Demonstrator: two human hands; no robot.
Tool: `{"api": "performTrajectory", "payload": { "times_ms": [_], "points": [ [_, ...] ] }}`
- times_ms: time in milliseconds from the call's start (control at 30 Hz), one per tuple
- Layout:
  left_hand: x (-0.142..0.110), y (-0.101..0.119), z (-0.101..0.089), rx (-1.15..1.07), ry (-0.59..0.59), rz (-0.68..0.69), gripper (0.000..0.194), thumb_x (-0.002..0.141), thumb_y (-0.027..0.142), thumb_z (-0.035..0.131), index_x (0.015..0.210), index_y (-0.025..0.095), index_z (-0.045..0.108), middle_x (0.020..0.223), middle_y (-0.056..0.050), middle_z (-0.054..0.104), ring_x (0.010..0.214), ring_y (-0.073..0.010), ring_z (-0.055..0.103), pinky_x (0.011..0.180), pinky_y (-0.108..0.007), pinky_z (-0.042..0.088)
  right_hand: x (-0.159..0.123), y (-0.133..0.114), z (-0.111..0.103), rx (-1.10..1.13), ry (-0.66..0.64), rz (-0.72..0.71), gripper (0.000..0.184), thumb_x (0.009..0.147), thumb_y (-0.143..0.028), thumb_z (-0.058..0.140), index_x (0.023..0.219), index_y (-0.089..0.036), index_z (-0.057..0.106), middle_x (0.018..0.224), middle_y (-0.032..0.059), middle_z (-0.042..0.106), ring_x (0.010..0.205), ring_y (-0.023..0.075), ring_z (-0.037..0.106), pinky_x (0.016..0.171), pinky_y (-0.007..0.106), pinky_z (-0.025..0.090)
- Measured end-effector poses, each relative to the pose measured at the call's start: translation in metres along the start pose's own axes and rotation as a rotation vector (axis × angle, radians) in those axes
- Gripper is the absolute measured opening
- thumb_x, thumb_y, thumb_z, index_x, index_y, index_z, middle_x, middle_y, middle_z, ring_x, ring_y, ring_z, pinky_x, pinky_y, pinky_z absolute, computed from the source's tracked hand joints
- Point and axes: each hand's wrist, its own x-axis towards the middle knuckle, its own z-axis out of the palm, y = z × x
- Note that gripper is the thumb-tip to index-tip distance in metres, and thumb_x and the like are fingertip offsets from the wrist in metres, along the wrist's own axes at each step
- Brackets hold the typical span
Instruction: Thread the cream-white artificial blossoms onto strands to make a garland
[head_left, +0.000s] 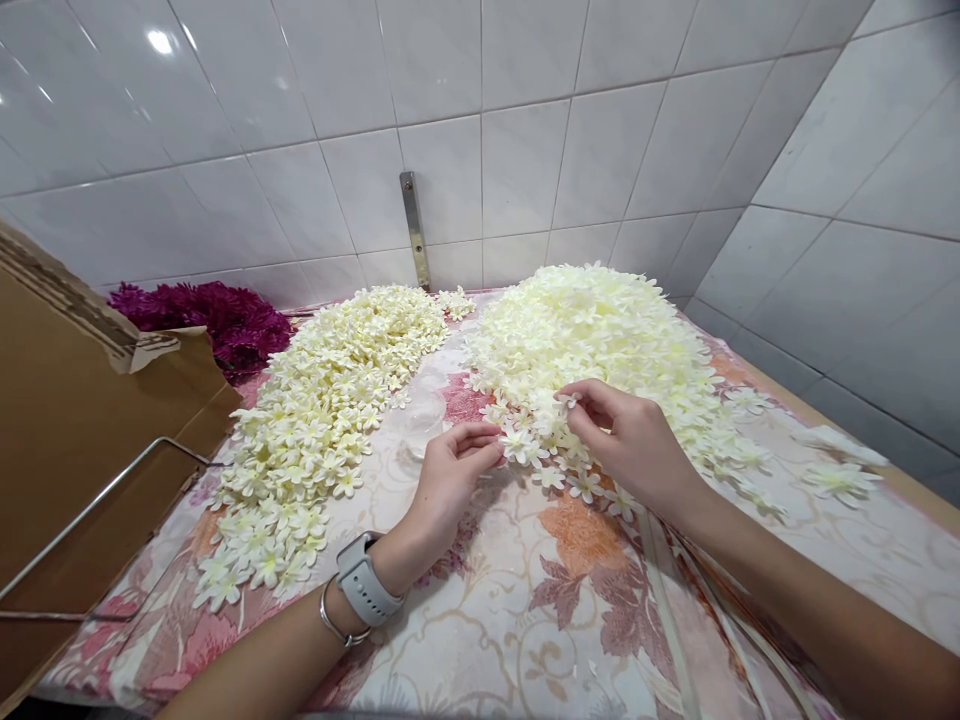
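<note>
Left hand (448,478) pinches a white star-shaped flower (523,446); right hand (641,440), a small white piece (569,401); beyond its fingertips, a pale-yellow flower heap (592,325).

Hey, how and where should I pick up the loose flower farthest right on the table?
I'd pinch the loose flower by its near-edge petals, coming from above and its near side: it seems to lie flat with petals spread, while a white piece lies just beyond it.

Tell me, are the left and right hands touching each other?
Apart: the head view shows a gap between the left hand and right hand, with white flowers visible in it.
</note>
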Motion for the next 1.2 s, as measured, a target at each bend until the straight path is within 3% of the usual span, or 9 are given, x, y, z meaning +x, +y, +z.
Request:
{"api": "performTrajectory", "payload": {
  "times_ms": [133, 367, 467, 600, 667, 800, 900, 1100, 1200],
  "points": [
    [0.000, 0.000, 0.000, 0.003, -0.004, 0.004, 0.018, 0.061, 0.019, 0.072, 0.078, 0.014, 0.068, 0.073, -0.002, 0.064, 0.065, -0.0111, 0.059, 0.064, -0.023, 0.048, 0.001, 0.001, 0.001, -0.071, 0.012, -0.052, 0.022, 0.077, -0.013, 0.039, 0.082, -0.019, 0.059, 0.081, 0.0041, 0.063, 0.060, 0.0141, 0.052, 0.054, 0.026, 0.037],
    [0.000, -0.001, 0.000, -0.002, -0.002, 0.002, 0.019, 0.060, 0.020, 0.072, 0.078, 0.014, 0.068, 0.075, -0.004, 0.065, 0.065, -0.0118, 0.059, 0.063, -0.024, 0.049, 0.000, 0.000, -0.001, -0.017, 0.005, -0.046, 0.017, 0.082, -0.030, 0.049, 0.077, -0.019, 0.061, 0.077, 0.0050, 0.064, 0.062, 0.0157, 0.056, 0.056, 0.027, 0.041],
    [0.001, -0.002, 0.000, 0.003, -0.004, 0.005, 0.019, 0.060, 0.019, 0.072, 0.078, 0.014, 0.068, 0.076, -0.004, 0.065, 0.065, -0.0118, 0.059, 0.062, -0.023, 0.048, 0.000, 0.002, 0.000, 0.063, -0.028, 0.017, 0.025, 0.084, -0.029, 0.047, 0.097, -0.018, 0.065, 0.082, 0.0063, 0.069, 0.066, 0.0182, 0.062, 0.056, 0.029, 0.044],
    [0.001, -0.002, -0.001, 0.013, -0.006, 0.006, 0.019, 0.061, 0.019, 0.071, 0.079, 0.014, 0.068, 0.076, -0.003, 0.065, 0.065, -0.0111, 0.059, 0.062, -0.022, 0.048, -0.001, 0.002, 0.001, 0.185, -0.078, 0.082, 0.038, 0.086, -0.025, 0.042, 0.121, -0.017, 0.051, 0.099, 0.0086, 0.068, 0.076, 0.0195, 0.067, 0.059, 0.029, 0.049],
    [0.001, -0.001, 0.000, 0.012, -0.007, 0.000, 0.018, 0.061, 0.018, 0.071, 0.078, 0.014, 0.068, 0.076, -0.003, 0.065, 0.064, -0.0109, 0.059, 0.063, -0.022, 0.047, -0.002, 0.001, 0.000, 0.218, -0.081, 0.107, 0.033, 0.086, -0.027, 0.044, 0.117, -0.017, 0.052, 0.097, 0.0091, 0.069, 0.078, 0.0204, 0.068, 0.059, 0.029, 0.050],
    [-0.001, 0.001, 0.001, 0.010, -0.004, -0.023, 0.017, 0.061, 0.018, 0.071, 0.078, 0.014, 0.068, 0.075, -0.003, 0.065, 0.063, -0.0110, 0.059, 0.061, -0.022, 0.047, -0.003, -0.003, -0.004, 0.252, -0.062, 0.146, 0.018, 0.082, -0.035, 0.054, 0.084, -0.019, 0.060, 0.065, 0.0032, 0.068, 0.058, 0.0186, 0.065, 0.050, 0.027, 0.047],
    [-0.001, 0.001, 0.001, 0.016, -0.002, -0.031, 0.017, 0.062, 0.018, 0.071, 0.078, 0.015, 0.069, 0.074, -0.003, 0.065, 0.062, -0.0107, 0.059, 0.062, -0.023, 0.048, -0.002, -0.003, -0.005, 0.116, 0.017, 0.039, 0.020, 0.080, -0.037, 0.057, 0.071, -0.020, 0.062, 0.062, 0.0025, 0.066, 0.053, 0.0171, 0.060, 0.052, 0.029, 0.045],
    [0.000, -0.002, -0.001, 0.015, -0.012, 0.010, 0.017, 0.061, 0.019, 0.071, 0.078, 0.015, 0.068, 0.075, -0.002, 0.065, 0.065, -0.0116, 0.060, 0.066, -0.024, 0.048, -0.003, 0.001, 0.002, -0.319, 0.237, -0.320, 0.015, 0.084, -0.025, 0.053, 0.094, -0.020, 0.062, 0.100, 0.0092, 0.068, 0.103, 0.0299, 0.055, 0.085, 0.045, 0.035],
    [0.000, -0.002, 0.000, 0.031, -0.029, 0.033, 0.019, 0.061, 0.020, 0.072, 0.079, 0.015, 0.067, 0.075, -0.002, 0.065, 0.067, -0.0126, 0.060, 0.066, -0.024, 0.048, -0.008, -0.003, 0.007, -0.366, 0.216, -0.470, 0.012, 0.083, -0.024, 0.055, 0.093, -0.019, 0.061, 0.103, 0.0096, 0.066, 0.111, 0.0311, 0.049, 0.091, 0.047, 0.026]
  ]
}}
